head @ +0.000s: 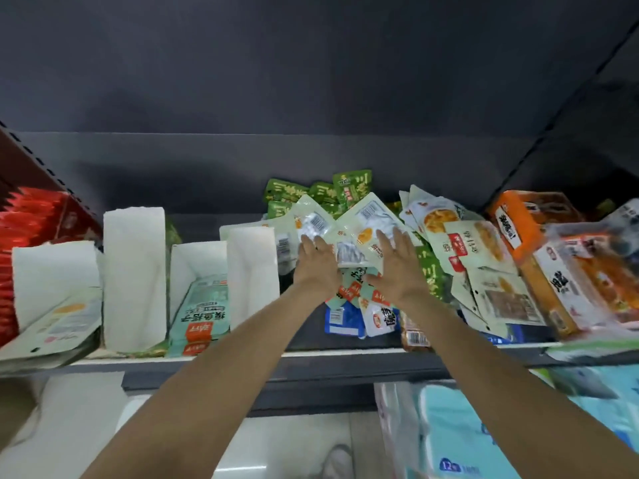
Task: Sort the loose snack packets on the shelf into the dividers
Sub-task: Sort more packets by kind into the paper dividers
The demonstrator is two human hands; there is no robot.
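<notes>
Head view: left hand [316,261] and right hand [397,262], fingers straight and slightly spread (nothing gripped), press on the pale loose snack packets [366,229] heaped at 12 o'clock, with white dividers [135,271] at 9 o'clock.

Open space above the shelf [311,354] up to the dark back wall [311,160]. White dividers [135,271] stand upright on the left with narrow slots between. Packet pile [432,243] crowds centre and right; orange boxes [539,236] block far right.
</notes>
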